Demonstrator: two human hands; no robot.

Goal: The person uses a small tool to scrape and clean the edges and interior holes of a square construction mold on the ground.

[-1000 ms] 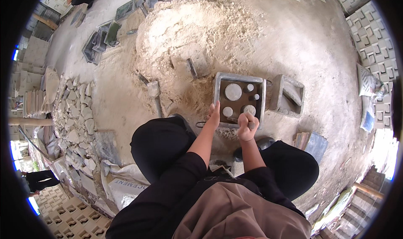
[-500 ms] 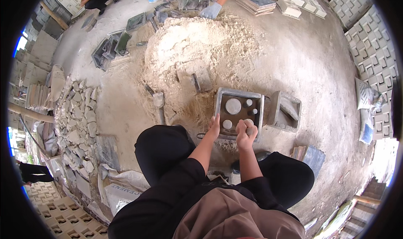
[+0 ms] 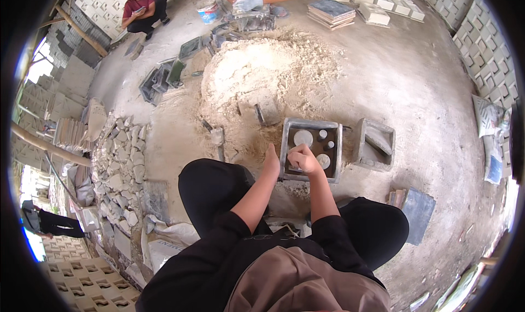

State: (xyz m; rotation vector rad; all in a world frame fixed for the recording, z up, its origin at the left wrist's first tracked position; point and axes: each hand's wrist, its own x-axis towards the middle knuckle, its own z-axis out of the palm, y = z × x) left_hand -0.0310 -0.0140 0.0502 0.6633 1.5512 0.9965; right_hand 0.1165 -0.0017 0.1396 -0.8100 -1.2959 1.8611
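Observation:
A grey square box mold (image 3: 339, 148) stands on the floor in front of me. Round pale posts of different widths rise inside it, among them a wide round post (image 3: 303, 138) and a smaller post (image 3: 323, 161) at the near right. Over the near-left part of the mold is my right hand (image 3: 304, 159), its fingers curled closed; whatever they hold is hidden beneath, where a post stood in view before. Beside the mold's left wall is my left hand (image 3: 272, 160), fingers stretched out and together, holding nothing that I can see.
A second grey tray-like mold (image 3: 389, 148) lies to the right. Beyond is a heap of pale powder (image 3: 257, 71), with a hammer-like tool (image 3: 217, 138) and a trowel-like tool (image 3: 260, 115) nearer. Broken stones (image 3: 120, 169) lie left, flat boards (image 3: 420, 213) right. A co-worker's gloved hands (image 3: 249, 1) are at the far side.
My right hand has moved left, from the near-right post to the near-left one. My left hand has shifted slightly left, off the mold's wall. The view has tilted up, showing more of the co-worker.

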